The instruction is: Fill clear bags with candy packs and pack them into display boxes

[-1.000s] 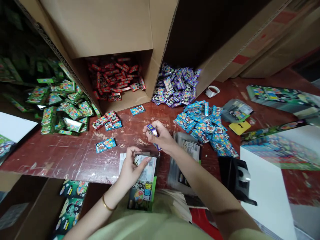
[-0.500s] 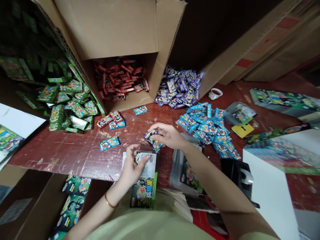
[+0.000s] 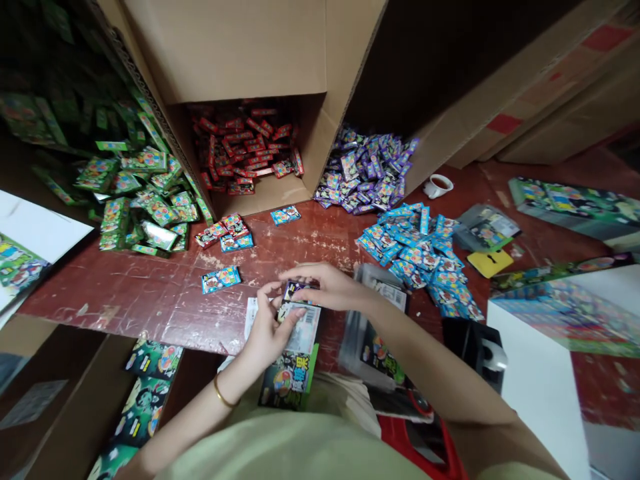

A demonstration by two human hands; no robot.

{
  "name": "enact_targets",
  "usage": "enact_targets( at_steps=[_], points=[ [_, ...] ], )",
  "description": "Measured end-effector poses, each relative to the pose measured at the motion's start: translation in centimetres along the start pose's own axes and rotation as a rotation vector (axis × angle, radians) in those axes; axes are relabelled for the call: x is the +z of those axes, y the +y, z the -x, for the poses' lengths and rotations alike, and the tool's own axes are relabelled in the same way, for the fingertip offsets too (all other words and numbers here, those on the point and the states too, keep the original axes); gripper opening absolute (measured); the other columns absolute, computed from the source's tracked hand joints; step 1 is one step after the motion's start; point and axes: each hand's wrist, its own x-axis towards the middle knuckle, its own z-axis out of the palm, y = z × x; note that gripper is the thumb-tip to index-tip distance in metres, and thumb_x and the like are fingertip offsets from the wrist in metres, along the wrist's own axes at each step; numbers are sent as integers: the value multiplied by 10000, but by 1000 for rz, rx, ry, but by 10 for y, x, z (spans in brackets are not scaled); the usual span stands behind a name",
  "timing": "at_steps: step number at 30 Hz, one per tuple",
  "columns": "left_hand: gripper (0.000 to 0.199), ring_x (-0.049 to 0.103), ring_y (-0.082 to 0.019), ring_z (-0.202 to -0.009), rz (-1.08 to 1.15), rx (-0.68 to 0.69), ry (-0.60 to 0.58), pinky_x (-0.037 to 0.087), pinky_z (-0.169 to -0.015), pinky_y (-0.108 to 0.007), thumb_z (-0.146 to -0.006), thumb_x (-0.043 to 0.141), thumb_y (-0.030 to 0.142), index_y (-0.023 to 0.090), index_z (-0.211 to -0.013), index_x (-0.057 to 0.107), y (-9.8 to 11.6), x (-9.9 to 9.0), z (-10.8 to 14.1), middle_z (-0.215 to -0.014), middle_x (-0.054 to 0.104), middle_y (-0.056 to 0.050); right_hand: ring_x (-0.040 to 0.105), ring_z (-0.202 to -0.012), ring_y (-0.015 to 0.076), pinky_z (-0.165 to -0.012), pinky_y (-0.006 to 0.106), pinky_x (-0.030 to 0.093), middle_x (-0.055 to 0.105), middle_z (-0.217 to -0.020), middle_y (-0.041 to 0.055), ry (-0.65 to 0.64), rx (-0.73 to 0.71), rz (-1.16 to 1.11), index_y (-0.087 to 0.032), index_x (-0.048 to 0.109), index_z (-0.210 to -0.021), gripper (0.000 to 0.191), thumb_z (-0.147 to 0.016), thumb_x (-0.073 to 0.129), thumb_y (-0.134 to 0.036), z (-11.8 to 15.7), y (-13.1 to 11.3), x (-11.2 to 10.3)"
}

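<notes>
My left hand (image 3: 273,327) is closed around the upper part of a printed plastic pouch (image 3: 285,377) at the table's front edge, thumb across its barcode label. In my right hand (image 3: 330,287) is a purple candy packet (image 3: 299,291), pinched at the top end of the pouch; my fingers hide part of it. Whether the packet is inside the pouch mouth I cannot tell. Beside my right forearm lies a stack of clear printed pouches (image 3: 353,333). Loose blue packets (image 3: 221,279) and a few red packets (image 3: 235,225) lie beyond my left hand.
Cardboard boxes hold green packets (image 3: 160,207), red packets (image 3: 250,150) and purple packets (image 3: 367,170). On the right are a heap of blue packets (image 3: 425,247), a white cup (image 3: 438,186), a yellow tag (image 3: 490,263) and a black tape dispenser (image 3: 473,353).
My right hand has brought the purple packet down and left to the pouch top beside my left hand. My left hand keeps its hold on the pouch. The view has shifted slightly.
</notes>
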Motion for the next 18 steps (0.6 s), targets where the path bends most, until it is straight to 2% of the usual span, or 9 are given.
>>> enact_targets(
  at_steps=[3, 6, 8, 9, 12, 13, 14, 16, 18],
  points=[
    [513, 649, -206, -1015, -41, 35, 43, 523, -764, -288, -861, 641, 340, 251, -1277, 355, 3, -10, 0, -1167, 616, -85, 636, -1039, 203, -953, 395, 480, 705, -1092, 69, 176, 7, -16, -222, 745, -941, 160, -799, 729, -291, 17, 6, 13],
    [264, 644, -193, -890, -134, 2, 21, 503, -703, -267, -868, 625, 360, 227, -1074, 527, 3, -16, 0, -972, 645, -44, 630, -1101, 202, -974, 391, 481, 663, -1225, 93, 49, 13, -106, -209, 765, -836, 197, -860, 662, -376, 26, 16, 14],
    [196, 624, -182, -792, -168, -38, 50, 482, -658, -258, -852, 640, 378, 222, -944, 565, 0, -17, -1, -840, 627, -19, 650, -1074, 198, -936, 369, 508, 675, -1206, 107, -56, 26, -169, -192, 764, -852, 270, -881, 624, -421, 15, 25, 6],
    [198, 614, -180, -768, -175, -52, 78, 475, -652, -258, -842, 650, 386, 222, -919, 572, -3, -16, -2, -810, 618, -13, 660, -1055, 200, -922, 364, 516, 692, -1168, 111, -58, 33, -172, -183, 760, -873, 290, -881, 618, -435, 2, 31, 1],
    [231, 605, -185, -775, -160, -74, 142, 467, -662, -261, -827, 662, 403, 222, -948, 584, -10, -15, -7, -840, 626, -21, 689, -972, 203, -888, 365, 538, 725, -1051, 122, 163, 118, -8, -146, 727, -992, 301, -892, 599, -399, -66, 49, -16],
    [248, 605, -186, -781, -149, -81, 154, 467, -668, -262, -825, 662, 408, 221, -968, 584, -13, -15, -8, -863, 632, -27, 691, -960, 207, -885, 370, 541, 722, -1048, 132, 266, 165, 99, -135, 712, -1039, 297, -895, 594, -367, -97, 55, -22],
    [267, 605, -187, -785, -135, -86, 169, 466, -673, -263, -823, 663, 414, 220, -986, 582, -15, -14, -10, -885, 637, -31, 666, -1039, 227, -927, 394, 521, 687, -1140, 161, 326, 171, 155, -125, 691, -1102, 306, -894, 595, -327, -130, 60, -26],
    [298, 600, -181, -776, -97, -94, 222, 463, -679, -261, -819, 664, 432, 218, -1004, 572, -19, -14, -13, -897, 638, -28, 466, -1323, 276, -1080, 447, 395, 517, -1401, 167, 391, 134, 218, -162, 677, -1157, 332, -846, 657, -274, -194, 67, -34],
    [320, 598, -178, -772, -47, -92, 300, 462, -687, -259, -812, 665, 456, 219, -1000, 564, -22, -14, -16, -882, 636, -22, 229, -1453, 337, -1151, 533, 253, 358, -1531, 128, 417, 102, 247, -209, 692, -1148, 383, -770, 736, -254, -247, 70, -39]
  ],
)
